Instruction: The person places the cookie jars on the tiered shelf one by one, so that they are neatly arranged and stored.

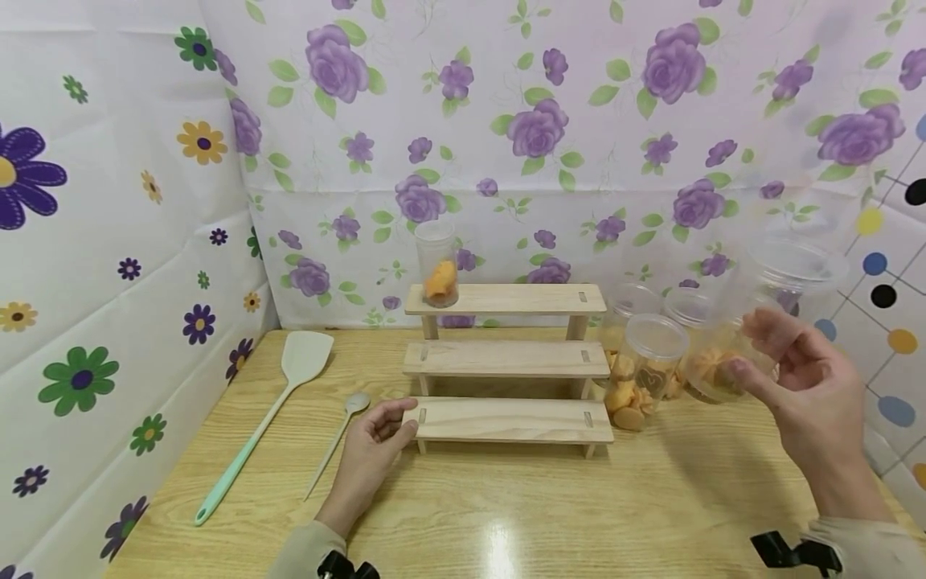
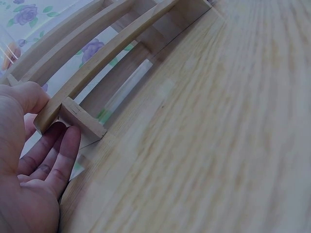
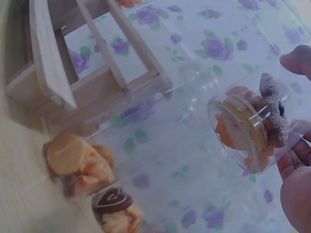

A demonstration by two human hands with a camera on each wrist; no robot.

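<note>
A makeshift, screened-off corner with a kitchen air: a creased rose-print sheet (image 1: pixel 615 153), daisy-print sheet (image 1: pixel 123 281) and dotted sheet (image 1: pixel 897 281) wall a wood-grain surface (image 1: pixel 463 515) bearing a spatula (image 1: pixel 307 359), spoon (image 1: pixel 356 402) and clear cookie jars (image 1: pixel 647 374).

We count five clear jars (image 1: pixel 647 354), one wooden stand (image 1: pixel 506 359), three shelves (image 1: pixel 506 420), one spatula (image 1: pixel 305 358), one spoon (image 1: pixel 357 402), one left hand (image 1: pixel 370 452) and one right hand (image 1: pixel 817 390); the cookies (image 1: pixel 628 404) overlap too much.
</note>
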